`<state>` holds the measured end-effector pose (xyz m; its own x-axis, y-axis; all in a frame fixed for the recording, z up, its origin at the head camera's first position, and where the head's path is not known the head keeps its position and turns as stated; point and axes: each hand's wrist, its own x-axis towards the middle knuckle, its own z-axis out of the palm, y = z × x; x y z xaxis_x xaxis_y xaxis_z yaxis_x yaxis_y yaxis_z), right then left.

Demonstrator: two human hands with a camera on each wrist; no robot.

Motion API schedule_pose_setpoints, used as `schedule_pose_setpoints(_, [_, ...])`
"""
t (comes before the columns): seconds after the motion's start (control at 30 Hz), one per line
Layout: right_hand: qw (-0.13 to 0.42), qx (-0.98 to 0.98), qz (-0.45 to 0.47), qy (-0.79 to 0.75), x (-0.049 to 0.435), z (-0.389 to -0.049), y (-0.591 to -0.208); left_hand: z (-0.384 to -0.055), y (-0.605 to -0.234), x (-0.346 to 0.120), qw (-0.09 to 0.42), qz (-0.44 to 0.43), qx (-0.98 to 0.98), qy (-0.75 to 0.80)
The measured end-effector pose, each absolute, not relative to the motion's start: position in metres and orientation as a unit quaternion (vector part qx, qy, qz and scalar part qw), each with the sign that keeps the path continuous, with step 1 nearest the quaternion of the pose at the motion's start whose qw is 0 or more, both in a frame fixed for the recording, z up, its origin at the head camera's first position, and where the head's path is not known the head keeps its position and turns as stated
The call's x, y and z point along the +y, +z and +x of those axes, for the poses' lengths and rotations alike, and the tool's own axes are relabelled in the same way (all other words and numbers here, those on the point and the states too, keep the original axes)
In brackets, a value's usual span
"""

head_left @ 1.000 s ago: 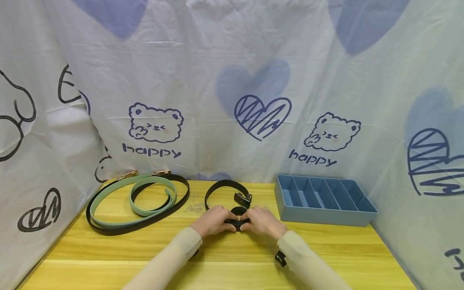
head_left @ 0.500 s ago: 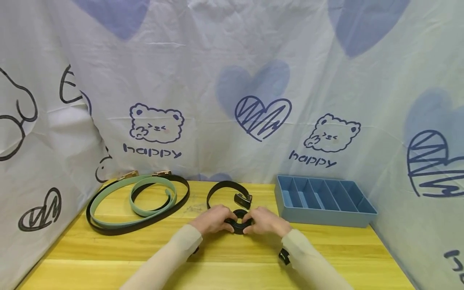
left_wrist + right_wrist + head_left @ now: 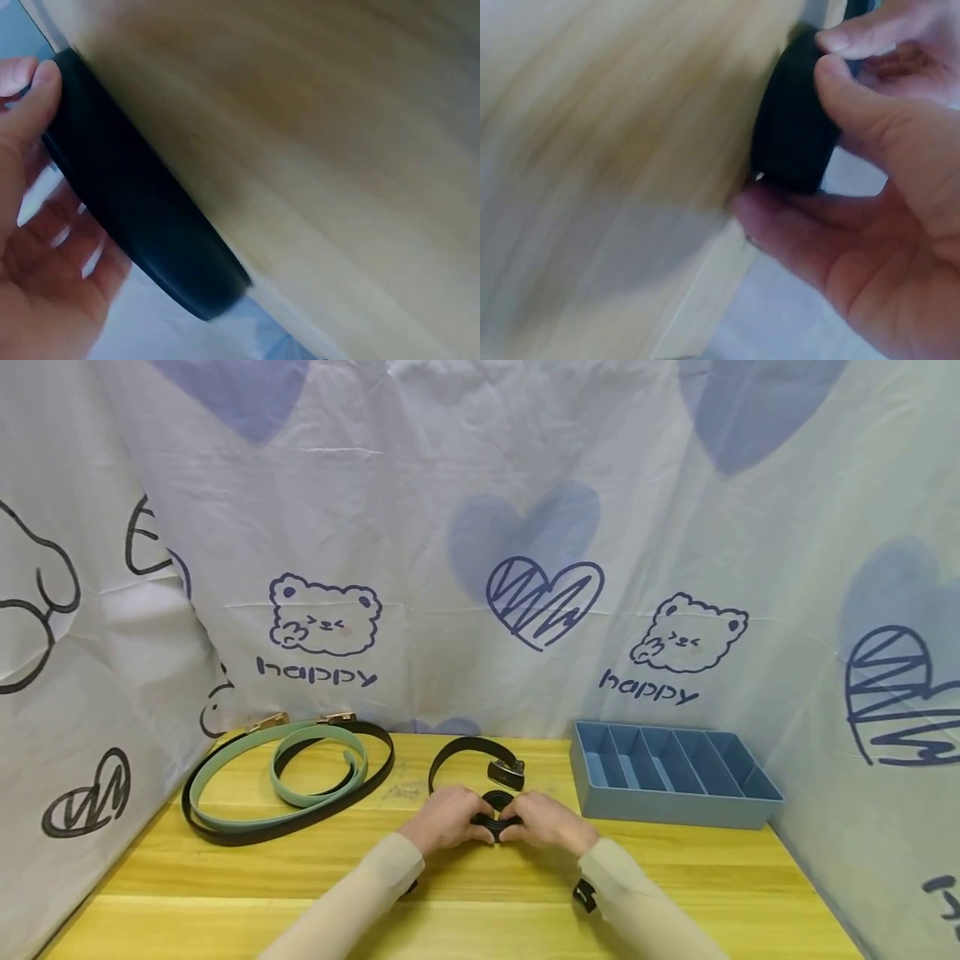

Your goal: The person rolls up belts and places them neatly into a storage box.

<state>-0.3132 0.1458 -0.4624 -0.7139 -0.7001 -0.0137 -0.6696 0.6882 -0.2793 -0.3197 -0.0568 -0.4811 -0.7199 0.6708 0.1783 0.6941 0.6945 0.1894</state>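
Observation:
In the head view, a black belt [image 3: 468, 742] is partly wound into a coil near the table's middle. Its loose stretch curves behind the coil to a dark metal buckle [image 3: 507, 774]. My left hand [image 3: 448, 818] holds the coil from the left, and my right hand [image 3: 551, 823] grips its other side. Both thumbs press the near side, almost meeting. Seen from the left wrist, the wound strap [image 3: 142, 195] stands on edge with the thumb against it. The right wrist view has the coil [image 3: 791, 124] between thumb and fingers, with left fingertips beside it.
A green belt [image 3: 225, 816] and another black belt [image 3: 251, 837] lie looped together at the left, gold buckles at the back. At the right stands a blue divided box [image 3: 675, 810]. A patterned cloth [image 3: 420, 635] hangs behind the wooden table [image 3: 480, 927].
Half a second ago the hands were slightly farther apart, with more of the coil showing between them. Now the thumbs are closer together on its near side. The other belts and box stay put.

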Motion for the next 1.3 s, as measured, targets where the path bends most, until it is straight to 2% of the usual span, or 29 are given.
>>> schedule_pose_setpoints(0.33, [0.083,0.917,-0.375,-0.105,0.153,-0.320,-0.461,-0.330,-0.483,-0.066,-0.005,-0.384,-0.914,-0.131])
schedule_pose_setpoints(0.47, [0.094,0.916,-0.373,-0.112,0.157,-0.321,-0.460,-0.330,-0.482,-0.062,-0.009,-0.388,-0.911,-0.139])
schedule_pose_setpoints(0.87, [0.061,0.925,-0.352,-0.130,0.154,-0.306,-0.462,-0.319,-0.479,-0.047,0.054,-0.382,-0.917,-0.104])
schedule_pose_setpoints(1.03, [0.058,0.922,-0.369,-0.106,0.154,-0.311,-0.458,-0.318,-0.475,-0.053,0.015,-0.399,-0.910,-0.110])
schedule_pose_setpoints(1.3, [0.100,0.908,-0.388,-0.118,0.161,-0.319,-0.455,-0.320,-0.470,-0.068,-0.032,-0.421,-0.903,-0.085])
